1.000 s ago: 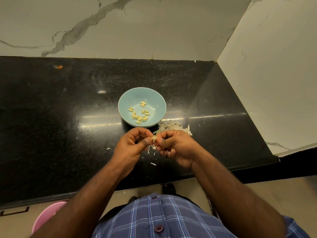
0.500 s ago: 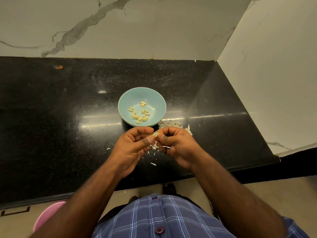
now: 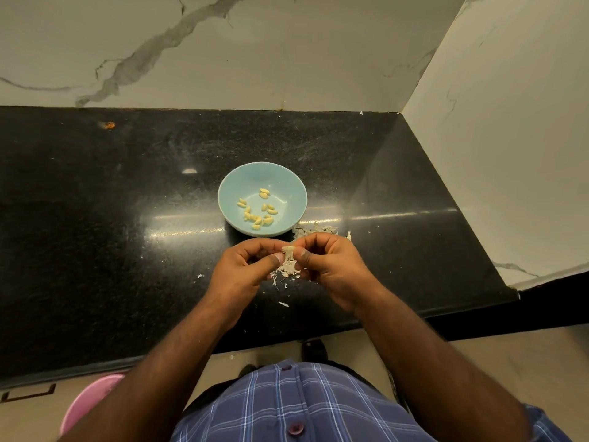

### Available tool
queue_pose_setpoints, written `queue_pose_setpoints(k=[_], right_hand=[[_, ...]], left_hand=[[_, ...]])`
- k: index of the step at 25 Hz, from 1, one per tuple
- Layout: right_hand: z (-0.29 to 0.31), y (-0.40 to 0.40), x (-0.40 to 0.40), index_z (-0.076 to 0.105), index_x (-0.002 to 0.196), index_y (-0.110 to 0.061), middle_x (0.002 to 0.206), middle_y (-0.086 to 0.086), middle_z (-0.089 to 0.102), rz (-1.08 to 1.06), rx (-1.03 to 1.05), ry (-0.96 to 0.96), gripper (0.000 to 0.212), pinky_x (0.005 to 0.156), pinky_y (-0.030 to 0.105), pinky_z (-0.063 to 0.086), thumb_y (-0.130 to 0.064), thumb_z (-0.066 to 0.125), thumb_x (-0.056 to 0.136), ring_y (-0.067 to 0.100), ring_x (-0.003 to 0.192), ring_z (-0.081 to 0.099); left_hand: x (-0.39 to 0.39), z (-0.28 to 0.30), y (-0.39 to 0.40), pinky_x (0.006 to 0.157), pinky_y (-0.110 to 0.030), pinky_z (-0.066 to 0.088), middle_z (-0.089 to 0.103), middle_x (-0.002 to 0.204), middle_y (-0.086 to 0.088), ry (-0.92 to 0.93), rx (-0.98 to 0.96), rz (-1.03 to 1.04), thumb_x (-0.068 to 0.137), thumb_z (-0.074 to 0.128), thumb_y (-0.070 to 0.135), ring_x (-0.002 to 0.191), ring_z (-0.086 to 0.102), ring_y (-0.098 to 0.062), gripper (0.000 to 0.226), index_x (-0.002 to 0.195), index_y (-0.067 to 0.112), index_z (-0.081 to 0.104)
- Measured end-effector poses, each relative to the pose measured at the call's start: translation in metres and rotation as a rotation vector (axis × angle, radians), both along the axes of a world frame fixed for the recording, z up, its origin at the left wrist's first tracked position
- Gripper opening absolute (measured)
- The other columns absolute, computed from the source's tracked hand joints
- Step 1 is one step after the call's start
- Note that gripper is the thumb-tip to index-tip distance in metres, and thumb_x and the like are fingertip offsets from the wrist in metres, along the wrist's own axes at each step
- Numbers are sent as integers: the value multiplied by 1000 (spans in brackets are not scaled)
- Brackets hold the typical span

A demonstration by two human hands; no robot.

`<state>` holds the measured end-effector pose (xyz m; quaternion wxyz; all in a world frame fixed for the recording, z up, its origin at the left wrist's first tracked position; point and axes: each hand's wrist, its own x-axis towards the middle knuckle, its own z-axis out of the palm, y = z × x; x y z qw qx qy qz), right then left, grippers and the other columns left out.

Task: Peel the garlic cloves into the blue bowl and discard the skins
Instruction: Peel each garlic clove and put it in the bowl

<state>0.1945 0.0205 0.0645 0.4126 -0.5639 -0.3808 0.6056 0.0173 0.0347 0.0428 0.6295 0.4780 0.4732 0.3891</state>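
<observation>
Black polished stone makes up the countertop [image 3: 95, 218], which fills the middle band of the frame under a pale marble-veined wall [image 3: 255, 52]. At centre sits the blue bowl [image 3: 288, 186], upright, with a scatter of peeled garlic cloves [image 3: 258, 208] lying in its lower left part. Just below the bowl the two hands meet: the left hand [image 3: 242, 272] and the right hand [image 3: 331, 266] both pinch one garlic clove [image 3: 288, 249] between thumb and fingertips, with a shred of papery skin [image 3: 288, 266] hanging from it. Loose skins [image 3: 310, 229] lie on the stone just right of the bowl's lower edge, and smaller flakes [image 3: 283, 304] are scattered beneath the hands. At the lower left corner, below the counter's edge, part of a pink bin [image 3: 86, 406] shows
</observation>
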Motion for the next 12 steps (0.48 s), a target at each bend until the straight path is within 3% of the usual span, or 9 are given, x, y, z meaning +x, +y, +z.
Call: queue_pose_setpoints(k=[4,8,12], right_hand=[[0,-2,2,72,87,-13,69,-3,66,63,136,-246,13,62,22,50,-2,69,93,8,66,58],[-2,-1,-1,72,83,-15,66,-7,66,34,111,-278,12,62,22,50,-5,72,91,3,63,59],[-4,-2,-3,72,82,-18,69,-7,67,35,152,-351,12,66,27,51,-9,73,90,6,66,60]], left_hand=[[0,1,-1,72,-34,48,78,96,-9,-20,-32,-6,87,75,18,82,66,-14,16,102,20,80],[0,2,-4,70,-32,49,78,96,-10,-39,-36,4,77,78,27,82,68,-17,27,102,16,79],[1,1,-5,67,-30,47,77,95,-12,-86,-80,19,77,77,25,83,66,-22,23,98,16,81]])
